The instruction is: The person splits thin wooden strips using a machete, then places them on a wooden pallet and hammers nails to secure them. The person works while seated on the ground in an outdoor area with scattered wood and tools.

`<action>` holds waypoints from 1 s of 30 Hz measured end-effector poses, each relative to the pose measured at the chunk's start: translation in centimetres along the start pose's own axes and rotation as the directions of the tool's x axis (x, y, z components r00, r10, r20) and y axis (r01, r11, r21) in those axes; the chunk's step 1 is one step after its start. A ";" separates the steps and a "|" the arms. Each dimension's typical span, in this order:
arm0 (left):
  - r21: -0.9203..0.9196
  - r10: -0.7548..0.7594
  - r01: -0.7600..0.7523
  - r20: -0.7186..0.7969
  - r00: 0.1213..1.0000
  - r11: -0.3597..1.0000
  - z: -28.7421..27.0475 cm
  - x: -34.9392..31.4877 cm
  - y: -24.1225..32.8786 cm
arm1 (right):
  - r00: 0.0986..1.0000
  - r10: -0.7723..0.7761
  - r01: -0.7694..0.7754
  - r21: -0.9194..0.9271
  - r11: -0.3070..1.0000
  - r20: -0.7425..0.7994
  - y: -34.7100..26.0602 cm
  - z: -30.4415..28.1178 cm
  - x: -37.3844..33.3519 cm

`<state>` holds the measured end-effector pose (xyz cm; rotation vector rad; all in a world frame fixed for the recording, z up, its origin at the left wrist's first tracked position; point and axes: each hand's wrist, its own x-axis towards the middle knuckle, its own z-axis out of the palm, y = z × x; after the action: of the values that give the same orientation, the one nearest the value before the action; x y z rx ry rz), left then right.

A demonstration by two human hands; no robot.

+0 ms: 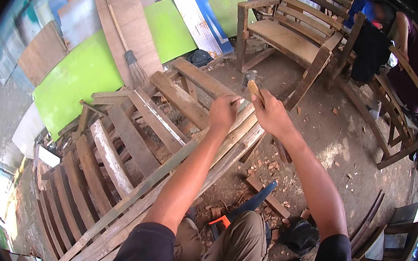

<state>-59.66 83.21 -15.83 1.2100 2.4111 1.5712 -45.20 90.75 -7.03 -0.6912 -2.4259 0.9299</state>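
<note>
Both my hands are stretched out over the far end of several long wooden strips (233, 138) lying diagonally across the pile. My right hand (274, 116) is closed around a tan wooden handle (255, 90); the rest of that tool is hidden or too small to make out. Close beside it, my left hand (223, 112) has its fingers pinched together at the strips' end. What they hold, if anything, cannot be made out. By my knees rests a handsaw (252, 202) with a blue blade and an orange handle.
Slatted wooden furniture (127, 137) fills the left side. A wooden bench (285, 39) stands ahead; another wooden frame (408, 121) is at right, where a person (417, 66) bends over. Black plastic bags (300, 237) lie near my right leg. Chips litter the floor. A broom (135, 69) leans on boards.
</note>
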 end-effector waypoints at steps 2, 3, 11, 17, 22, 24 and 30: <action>0.005 -0.016 0.016 0.006 1.000 1.000 0.0 0.1 -0.1 | 0.997 -0.008 0.013 0.082 0.997 -0.071 -1.1 0.0 -0.8; 0.002 -0.004 0.004 0.001 1.000 1.000 0.2 0.1 0.0 | 0.999 -0.018 0.019 0.029 0.999 -0.046 -0.4 0.0 -0.6; -0.008 0.038 -0.038 -0.019 0.999 0.999 0.4 0.1 -0.2 | 0.994 -0.101 0.098 -0.106 0.989 -0.027 0.2 0.3 0.2; -0.014 0.036 -0.036 -0.015 0.999 0.999 0.2 0.1 -0.1 | 0.993 -0.106 0.102 -0.086 0.991 -0.044 -0.1 0.3 0.5; -0.006 -0.013 0.013 0.007 1.000 1.000 0.1 0.0 0.4 | 0.997 -0.064 0.062 -0.051 0.997 -0.052 0.1 0.4 0.3; -0.007 -0.024 0.025 0.013 1.000 1.000 -0.2 0.1 0.4 | 0.996 -0.069 0.066 -0.071 0.995 -0.048 -0.4 0.5 0.4; -0.017 0.014 -0.014 -0.017 1.000 1.000 0.1 0.1 -0.2 | 0.996 -0.070 0.065 -0.089 0.994 -0.057 -0.3 0.6 0.3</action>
<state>-59.81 83.30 -15.99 1.2182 2.3994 1.6083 -45.88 90.44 -7.11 -0.6539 -2.4327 0.7693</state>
